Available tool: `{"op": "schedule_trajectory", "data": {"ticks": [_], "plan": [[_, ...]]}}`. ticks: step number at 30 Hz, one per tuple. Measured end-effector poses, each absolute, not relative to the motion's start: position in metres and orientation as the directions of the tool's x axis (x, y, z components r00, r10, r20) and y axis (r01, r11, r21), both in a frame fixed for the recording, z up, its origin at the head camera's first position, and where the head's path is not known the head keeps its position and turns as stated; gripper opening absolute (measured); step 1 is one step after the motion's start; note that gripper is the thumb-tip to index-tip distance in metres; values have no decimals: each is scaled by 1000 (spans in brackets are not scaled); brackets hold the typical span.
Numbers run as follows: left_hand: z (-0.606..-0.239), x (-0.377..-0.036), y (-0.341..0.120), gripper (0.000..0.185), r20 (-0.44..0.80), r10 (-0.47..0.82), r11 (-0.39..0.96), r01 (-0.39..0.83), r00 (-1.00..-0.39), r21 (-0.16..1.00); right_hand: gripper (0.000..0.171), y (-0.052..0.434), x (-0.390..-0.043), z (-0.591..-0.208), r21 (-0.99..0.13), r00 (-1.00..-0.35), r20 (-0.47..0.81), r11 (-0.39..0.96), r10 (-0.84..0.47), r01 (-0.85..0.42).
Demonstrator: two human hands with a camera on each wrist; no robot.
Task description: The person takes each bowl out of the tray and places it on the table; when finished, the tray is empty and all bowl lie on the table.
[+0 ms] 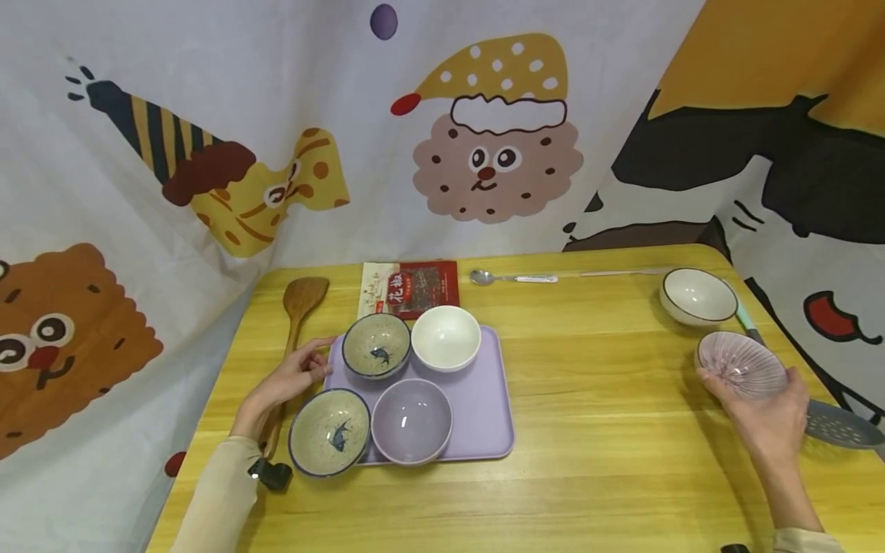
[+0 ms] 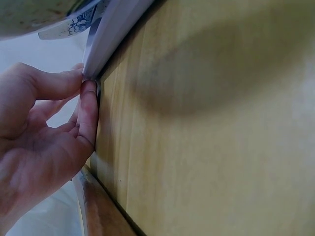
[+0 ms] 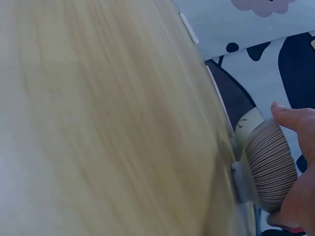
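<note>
My left hand (image 1: 286, 382) pinches the left edge of a lilac tray (image 1: 487, 415); in the left wrist view the thumb and fingertips meet at the tray's rim (image 2: 110, 37). Two speckled bowls with blue fish, one at the back (image 1: 359, 349) and one in front (image 1: 318, 442), a white bowl (image 1: 445, 338) and a purple bowl (image 1: 411, 422) stand on the tray. The front fish bowl overhangs its corner. At the right, my right hand (image 1: 770, 418) grips a finely striped pinkish bowl (image 1: 743, 361), thumb and fingers on opposite sides, tilted in the right wrist view.
Behind the striped bowl stands a dark-rimmed white bowl (image 1: 698, 296). A grey slotted turner (image 1: 843, 425) lies at the right edge. A wooden spatula (image 1: 297, 303) lies left of the tray, and a spice packet (image 1: 422, 288) and a spoon (image 1: 512, 278) lie behind. A printed cloth hangs behind the table.
</note>
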State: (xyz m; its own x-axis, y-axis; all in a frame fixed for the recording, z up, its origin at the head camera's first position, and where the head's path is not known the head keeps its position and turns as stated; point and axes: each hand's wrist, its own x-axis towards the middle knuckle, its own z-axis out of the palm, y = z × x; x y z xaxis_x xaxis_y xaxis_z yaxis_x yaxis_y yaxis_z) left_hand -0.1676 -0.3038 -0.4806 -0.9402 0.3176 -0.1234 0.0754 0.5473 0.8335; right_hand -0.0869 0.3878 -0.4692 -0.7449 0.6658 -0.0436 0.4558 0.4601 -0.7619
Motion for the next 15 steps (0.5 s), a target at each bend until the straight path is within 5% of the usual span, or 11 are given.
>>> {"op": "schedule_trajectory", "data": {"ticks": [15], "plan": [[-479,-167,-301,57,-116,309,554,80,-944,828,101,356,-103,-422,-798,-794,165,552,586,242]]}}
